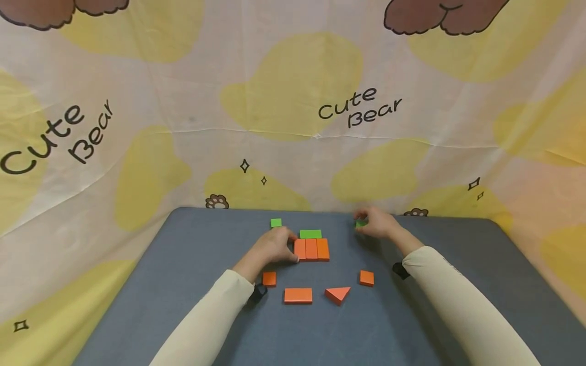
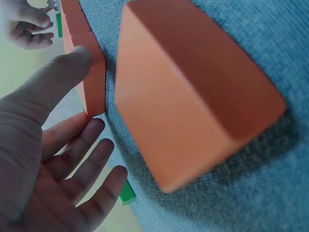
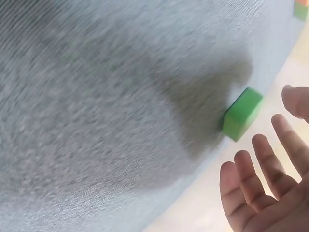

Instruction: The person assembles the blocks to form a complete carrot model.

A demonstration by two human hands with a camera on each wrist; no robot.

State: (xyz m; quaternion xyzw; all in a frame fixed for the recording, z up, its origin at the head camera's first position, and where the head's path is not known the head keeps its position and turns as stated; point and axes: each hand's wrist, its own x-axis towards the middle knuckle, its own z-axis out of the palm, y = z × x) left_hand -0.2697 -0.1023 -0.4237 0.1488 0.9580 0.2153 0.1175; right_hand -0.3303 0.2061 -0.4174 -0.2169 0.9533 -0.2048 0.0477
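We see the left hand (image 1: pixel 272 245) pinching the leftmost orange block (image 1: pixel 299 249) at lower centre, while the right hand (image 1: pixel 375 223) spreads its fingers beside, apparently clear of, a green block (image 3: pixel 243 114) right of centre.

"What sort of place is this?"

"A screened-off corner; home or studio, I can't tell. A creased, printed cloth (image 1: pixel 206 101) hangs behind, hiding what lies beyond, with 'Cute Bear' lettering (image 1: pixel 360 108), yellow patches (image 1: pixel 302 84) and paw prints (image 1: pixel 217 202)."

"And in front?"

"A bench (image 1: pixel 366 330) with rounded far corners and a blue-grey, fabric-like top, close against the cloth. Orange blocks (image 1: pixel 298 296) and green blocks (image 1: pixel 310 234) on it, along with that bear print, give a playroom look."
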